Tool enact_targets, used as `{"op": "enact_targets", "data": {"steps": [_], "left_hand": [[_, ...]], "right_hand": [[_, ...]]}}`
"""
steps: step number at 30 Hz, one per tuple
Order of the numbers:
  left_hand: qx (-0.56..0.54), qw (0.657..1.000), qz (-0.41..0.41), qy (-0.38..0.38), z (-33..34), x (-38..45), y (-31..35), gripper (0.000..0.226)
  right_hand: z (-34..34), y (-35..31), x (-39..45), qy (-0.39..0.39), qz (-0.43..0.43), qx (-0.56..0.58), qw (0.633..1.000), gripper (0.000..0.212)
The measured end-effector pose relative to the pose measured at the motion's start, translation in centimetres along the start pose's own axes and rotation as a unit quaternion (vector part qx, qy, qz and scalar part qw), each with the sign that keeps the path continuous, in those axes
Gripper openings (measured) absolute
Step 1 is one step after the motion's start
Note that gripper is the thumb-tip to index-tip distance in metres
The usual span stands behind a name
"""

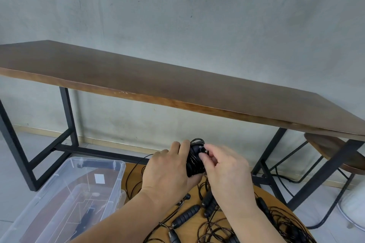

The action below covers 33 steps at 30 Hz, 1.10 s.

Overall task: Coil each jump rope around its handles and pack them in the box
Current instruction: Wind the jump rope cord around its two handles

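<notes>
The long table (177,85) stretches beyond the held bundle, and the clear plastic box (65,193) sits below and left of it. Beneath it, loose ropes (227,219) with black handles sprawl over a round wooden top (136,179). The left hand (167,169) wraps closed around a nearly coiled jump rope (194,161), while the right hand (223,167) pinches the cord at its upper end. The step looks like finishing the wrap; next, tucking the end likely needs steady tension, then a move down-left to the box.
</notes>
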<state>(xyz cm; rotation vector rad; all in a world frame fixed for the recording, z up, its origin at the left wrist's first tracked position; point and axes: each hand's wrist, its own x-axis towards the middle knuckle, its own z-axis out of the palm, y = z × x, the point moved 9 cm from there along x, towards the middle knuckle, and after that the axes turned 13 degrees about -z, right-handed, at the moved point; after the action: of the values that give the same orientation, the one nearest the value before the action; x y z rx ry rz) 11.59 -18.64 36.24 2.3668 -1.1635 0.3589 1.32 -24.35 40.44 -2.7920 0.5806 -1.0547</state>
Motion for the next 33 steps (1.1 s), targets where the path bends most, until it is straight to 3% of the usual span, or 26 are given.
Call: {"op": "enact_targets", "data": {"steps": [3,9,15,21,25,33], "left_hand": [[0.011,1.0,0.013,-0.003,0.0,-0.1,0.4,0.059],[0.02,0.999,0.023,-0.017,0.5,0.0,0.6,0.061],[0.033,0.998,0.037,-0.031,1.5,-0.6,0.8,0.059],[0.021,0.999,0.034,-0.026,1.4,-0.4,0.7,0.061],[0.021,0.999,0.038,-0.017,1.2,-0.3,0.7,0.061],[0.045,0.997,0.047,-0.044,2.4,-0.6,0.6,0.065]], "right_hand": [[0.2,-0.3,0.4,-0.031,-0.027,0.008,0.999,0.021],[1.2,0.2,0.8,-0.118,-0.012,0.087,0.989,0.032],[1.6,-0.5,0.8,-0.193,-0.017,0.047,0.98,0.027],[2.2,2.5,0.6,-0.176,0.137,0.201,0.954,0.024],[2.7,3.1,0.7,-0.196,0.158,0.246,0.936,0.023],[3.3,2.6,0.2,-0.243,0.112,0.139,0.954,0.023]]}}
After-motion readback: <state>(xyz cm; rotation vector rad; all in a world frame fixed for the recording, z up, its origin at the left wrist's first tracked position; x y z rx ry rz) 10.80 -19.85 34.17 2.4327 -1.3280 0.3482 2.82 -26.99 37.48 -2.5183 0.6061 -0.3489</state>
